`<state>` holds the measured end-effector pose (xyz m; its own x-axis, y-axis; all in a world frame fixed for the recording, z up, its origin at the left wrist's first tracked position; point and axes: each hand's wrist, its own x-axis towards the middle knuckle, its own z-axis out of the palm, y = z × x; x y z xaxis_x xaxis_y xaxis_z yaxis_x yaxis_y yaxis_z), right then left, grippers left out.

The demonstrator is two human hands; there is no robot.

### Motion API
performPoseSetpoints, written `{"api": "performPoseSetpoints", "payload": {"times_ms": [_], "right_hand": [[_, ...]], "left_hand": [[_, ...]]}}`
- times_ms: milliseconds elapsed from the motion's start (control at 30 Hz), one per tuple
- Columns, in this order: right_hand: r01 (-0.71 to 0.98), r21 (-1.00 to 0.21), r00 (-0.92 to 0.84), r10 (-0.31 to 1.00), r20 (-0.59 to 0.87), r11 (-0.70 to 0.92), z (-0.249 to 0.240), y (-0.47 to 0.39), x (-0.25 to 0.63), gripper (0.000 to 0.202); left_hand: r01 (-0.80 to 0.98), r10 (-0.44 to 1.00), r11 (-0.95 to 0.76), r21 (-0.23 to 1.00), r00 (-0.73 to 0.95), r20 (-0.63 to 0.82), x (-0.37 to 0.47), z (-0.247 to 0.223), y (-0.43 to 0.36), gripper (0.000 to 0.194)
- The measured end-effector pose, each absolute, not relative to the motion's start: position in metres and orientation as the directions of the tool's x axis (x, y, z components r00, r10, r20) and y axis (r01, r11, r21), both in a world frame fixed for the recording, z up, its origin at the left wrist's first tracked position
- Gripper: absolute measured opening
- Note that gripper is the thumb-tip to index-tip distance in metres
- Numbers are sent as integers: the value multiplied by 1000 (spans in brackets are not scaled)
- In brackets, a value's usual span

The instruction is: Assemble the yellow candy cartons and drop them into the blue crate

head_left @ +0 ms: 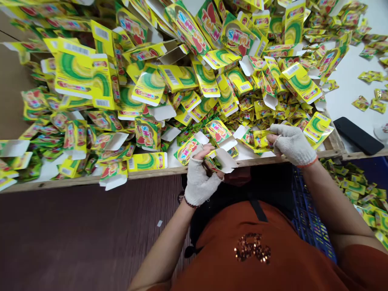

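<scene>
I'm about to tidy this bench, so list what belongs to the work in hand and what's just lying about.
In the work:
open carton in the left hand
yellow sachets in the right hand
piled cartons
loose sachets
probably the blue crate

Just lying about:
black phone near the table edge
pale scrap on the floor

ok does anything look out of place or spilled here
A small white scrap lies loose on the dark brown floor, like dropped litter. A yellow-and-green cardboard box pokes over the table's wooden edge, its white flap open. A black smartphone lies near small yellow foil packets, odd among the goods.
</scene>
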<state>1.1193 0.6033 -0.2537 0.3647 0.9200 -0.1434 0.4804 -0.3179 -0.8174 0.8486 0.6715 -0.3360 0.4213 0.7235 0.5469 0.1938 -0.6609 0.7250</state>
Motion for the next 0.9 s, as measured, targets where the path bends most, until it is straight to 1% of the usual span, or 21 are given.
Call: {"api": "performPoseSetpoints", "payload": {"times_ms": [100,233,300,333,467,500,567,633,700,733,800,833,867,900], "right_hand": [[529,-796,331,935,-125,-294,-260,601,1113,16],[554,-789,321,943,-92,-266,-260,599,1114,17],[565,-787,324,944,-66,-249,-261,598,1118,16],[564,-789,325,944,-60,-244,-262,598,1120,16],[556,-795,350,936,-39,-241,-271,597,1127,13],[565,-790,363,931,-22,-239,-273,598,1128,11],[607,-759,384,923,23,-234,-279,599,1133,11],[669,-705,387,920,61,-234,-283,601,1137,12],[728,-645,400,908,127,-231,-286,601,1140,12],[755,-618,417,888,195,-219,-286,601,1139,13],[793,-583,446,820,359,-176,-285,599,1134,20],[794,-591,452,789,417,-143,-284,597,1128,24],[772,-628,452,777,439,-94,-284,596,1120,27],[720,-693,441,790,426,-29,-285,596,1111,28]], "left_hand": [[113,718,-647,754,425,551,852,-333,667,52],[117,716,-644,756,443,540,851,-332,666,54],[182,706,-669,721,459,540,850,-332,667,55],[240,699,-689,684,470,540,851,-332,669,55],[465,671,-741,485,549,498,865,-328,676,58],[501,678,-735,457,564,471,871,-326,678,57],[542,705,-708,452,572,419,882,-322,682,45],[544,742,-666,510,554,378,891,-316,684,30],[506,790,-596,624,509,342,896,-310,686,20],[476,821,-542,693,474,317,898,-307,686,18],[379,879,-406,831,409,243,899,-303,684,18],[313,900,-335,889,386,204,900,-302,682,20],[238,912,-273,932,372,172,902,-303,680,22],[163,918,-220,962,367,148,903,-304,677,24]]}}
